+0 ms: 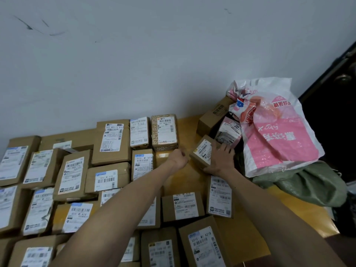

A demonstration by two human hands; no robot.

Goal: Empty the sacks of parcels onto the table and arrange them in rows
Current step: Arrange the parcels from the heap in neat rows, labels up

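Fisted left hand [178, 158]; right hand [221, 159] grips small box [200, 154].

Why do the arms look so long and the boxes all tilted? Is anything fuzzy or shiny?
Head view: the wide-angle lens stretches the left forearm and curves the table edge; head view, lower left: the parcel labels are blurry; head view, right: the doorway is very dark, and the plastic bag catches some shine.

A pale, blank wall [173, 64] fills the upper half of the frame, with dark scuff marks [28, 26] at its upper left. A dark door [331, 112] with a round knob [344, 78] stands at the right edge.
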